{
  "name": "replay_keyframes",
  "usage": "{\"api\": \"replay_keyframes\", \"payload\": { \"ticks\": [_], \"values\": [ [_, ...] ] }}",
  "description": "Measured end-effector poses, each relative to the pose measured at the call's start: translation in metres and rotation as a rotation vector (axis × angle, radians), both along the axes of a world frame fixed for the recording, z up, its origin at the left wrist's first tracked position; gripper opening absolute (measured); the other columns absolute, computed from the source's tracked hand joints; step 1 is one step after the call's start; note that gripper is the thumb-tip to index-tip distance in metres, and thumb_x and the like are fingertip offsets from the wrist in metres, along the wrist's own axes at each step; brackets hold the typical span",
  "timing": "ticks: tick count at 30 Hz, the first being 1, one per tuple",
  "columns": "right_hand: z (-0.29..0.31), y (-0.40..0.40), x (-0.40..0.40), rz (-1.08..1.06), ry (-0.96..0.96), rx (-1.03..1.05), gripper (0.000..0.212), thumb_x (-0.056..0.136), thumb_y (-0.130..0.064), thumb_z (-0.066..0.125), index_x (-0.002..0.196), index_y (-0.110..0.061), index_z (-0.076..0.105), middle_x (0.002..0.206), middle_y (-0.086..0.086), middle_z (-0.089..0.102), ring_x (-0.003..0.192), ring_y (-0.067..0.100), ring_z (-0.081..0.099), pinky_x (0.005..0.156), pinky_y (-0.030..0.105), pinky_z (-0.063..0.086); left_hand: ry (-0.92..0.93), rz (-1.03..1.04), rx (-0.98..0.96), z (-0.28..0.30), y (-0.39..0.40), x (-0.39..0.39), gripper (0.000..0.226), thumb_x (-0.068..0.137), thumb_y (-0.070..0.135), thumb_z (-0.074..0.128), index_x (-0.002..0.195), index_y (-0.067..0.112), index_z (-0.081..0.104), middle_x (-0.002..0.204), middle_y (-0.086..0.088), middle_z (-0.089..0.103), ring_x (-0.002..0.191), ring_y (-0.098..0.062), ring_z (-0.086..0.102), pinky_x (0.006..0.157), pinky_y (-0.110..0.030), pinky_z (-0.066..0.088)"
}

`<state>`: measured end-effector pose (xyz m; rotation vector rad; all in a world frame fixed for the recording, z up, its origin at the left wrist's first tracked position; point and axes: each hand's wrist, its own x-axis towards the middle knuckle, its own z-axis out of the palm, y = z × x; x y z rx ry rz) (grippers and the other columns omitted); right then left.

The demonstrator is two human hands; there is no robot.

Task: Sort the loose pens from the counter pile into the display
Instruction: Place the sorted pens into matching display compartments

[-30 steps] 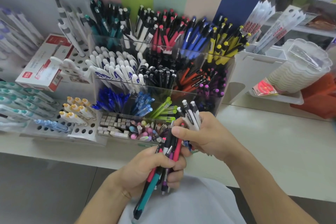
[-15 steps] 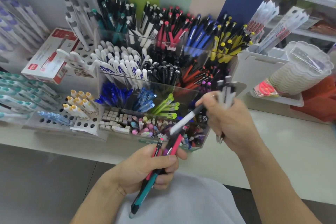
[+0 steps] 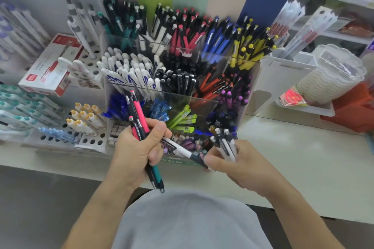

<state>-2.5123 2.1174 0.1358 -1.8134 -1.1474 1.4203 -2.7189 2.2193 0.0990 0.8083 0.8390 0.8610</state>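
Observation:
My left hand (image 3: 137, 151) grips a bundle of pens (image 3: 139, 119): pink, black and a teal one poking out below. A white pen with a dark grip (image 3: 182, 150) lies across between both hands, its one end in my left fist and its dark tip pinched by my right fingers. My right hand (image 3: 232, 163) also holds three white pens (image 3: 226, 145) upright. Both hands hover just in front of the clear tiered pen display (image 3: 204, 99), whose compartments hold pens sorted by colour.
A red and white box (image 3: 50, 66) and a white peg rack with pens (image 3: 87, 125) stand to the left. Stacked clear containers (image 3: 332, 75) sit at the right. The pale counter (image 3: 293, 168) runs along the front, its edge near my body.
My right hand came back down from the display's right side toward my left hand. My left hand turned its bundle upright, and the white pen now bridges both hands.

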Motion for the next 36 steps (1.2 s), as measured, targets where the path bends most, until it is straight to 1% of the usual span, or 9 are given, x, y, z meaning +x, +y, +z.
{"api": "replay_keyframes", "payload": {
  "ticks": [4, 6, 9, 15, 18, 25, 28, 33, 36],
  "values": [
    [-0.008, 0.01, -0.013, 0.207, 0.067, 0.065, 0.027, 0.095, -0.031, 0.07, 0.087, -0.006, 0.062, 0.069, 0.002, 0.059, 0.06, 0.013, 0.052, 0.057, 0.026, 0.043, 0.112, -0.32, 0.232, 0.014, 0.003, 0.013, 0.022, 0.088, 0.027, 0.074, 0.079, 0.008, 0.067, 0.044, -0.008, 0.045, 0.033, -0.016, 0.036, 0.039, -0.023, 0.035],
    [-0.009, 0.015, -0.02, 0.193, 0.18, 0.091, 0.024, 0.101, -0.025, 0.059, 0.091, -0.004, 0.062, 0.07, 0.002, 0.061, 0.057, 0.008, 0.054, 0.054, 0.015, 0.042, 0.152, -0.305, 0.3, 0.02, 0.0, 0.022, 0.021, 0.089, 0.03, 0.072, 0.094, 0.01, 0.067, 0.051, -0.007, 0.055, 0.036, -0.018, 0.041, 0.039, -0.029, 0.04],
    [-0.01, 0.021, -0.028, 0.003, 0.285, 0.15, 0.034, 0.099, -0.042, 0.051, 0.081, -0.014, 0.06, 0.068, 0.002, 0.059, 0.051, 0.012, 0.046, 0.05, 0.022, 0.04, 0.18, -0.16, 0.267, 0.023, 0.002, 0.02, 0.036, 0.087, 0.033, 0.067, 0.116, 0.012, 0.064, 0.082, 0.002, 0.074, 0.039, -0.013, 0.042, 0.039, -0.026, 0.04],
    [-0.013, 0.04, -0.032, -0.312, 0.476, 0.292, 0.043, 0.09, -0.061, 0.059, 0.077, -0.021, 0.06, 0.079, 0.015, 0.053, 0.076, 0.041, 0.058, 0.074, 0.056, 0.051, 0.458, -0.464, 0.181, 0.011, -0.012, 0.007, 0.037, 0.078, 0.053, 0.066, 0.096, 0.021, 0.064, 0.045, -0.002, 0.048, 0.035, -0.016, 0.04, 0.039, -0.024, 0.037],
    [-0.007, 0.048, -0.028, -0.389, 0.313, 0.267, 0.039, 0.092, -0.062, 0.056, 0.078, -0.026, 0.064, 0.073, 0.02, 0.052, 0.064, 0.039, 0.058, 0.055, 0.04, 0.054, 0.38, -0.524, 0.166, 0.007, -0.017, 0.016, 0.035, 0.085, 0.054, 0.063, 0.077, 0.021, 0.057, 0.042, -0.007, 0.047, 0.031, -0.018, 0.036, 0.038, -0.024, 0.034],
    [0.007, 0.055, -0.018, -0.469, 0.198, 0.439, 0.022, 0.089, -0.031, 0.073, 0.083, -0.01, 0.071, 0.085, 0.021, 0.072, 0.077, 0.036, 0.071, 0.065, 0.043, 0.059, 0.027, -0.445, -0.057, 0.003, -0.016, 0.033, 0.042, 0.091, 0.041, 0.063, 0.08, 0.001, 0.055, 0.039, -0.004, 0.033, 0.027, -0.014, 0.024, 0.034, -0.02, 0.023],
    [0.011, 0.057, -0.005, -0.369, 0.268, 0.429, 0.008, 0.083, -0.026, 0.078, 0.077, -0.022, 0.074, 0.065, 0.017, 0.061, 0.051, 0.033, 0.055, 0.049, 0.031, 0.044, -0.041, -0.372, -0.085, 0.007, -0.011, 0.03, 0.038, 0.088, 0.038, 0.065, 0.072, 0.005, 0.055, 0.037, -0.003, 0.032, 0.026, -0.013, 0.024, 0.032, -0.017, 0.025],
    [0.04, 0.085, 0.002, -0.146, 0.171, 0.641, 0.008, 0.086, -0.011, 0.074, 0.078, -0.011, 0.074, 0.062, 0.011, 0.065, 0.047, 0.026, 0.061, 0.042, 0.027, 0.046, 0.114, -0.202, 0.139, 0.032, 0.017, 0.02, 0.043, 0.087, 0.05, 0.069, 0.065, 0.014, 0.066, 0.036, -0.009, 0.039, 0.028, -0.016, 0.028, 0.034, -0.02, 0.029],
    [0.073, 0.125, 0.001, -0.21, 0.005, 0.893, 0.011, 0.091, -0.006, 0.072, 0.082, -0.011, 0.074, 0.062, 0.002, 0.07, 0.047, 0.02, 0.064, 0.044, 0.028, 0.051, 0.276, 0.101, 0.287, 0.054, 0.038, 0.015, 0.027, 0.088, 0.046, 0.067, 0.086, 0.02, 0.076, 0.051, -0.011, 0.058, 0.032, -0.018, 0.034, 0.037, -0.023, 0.033]
  ]
}}
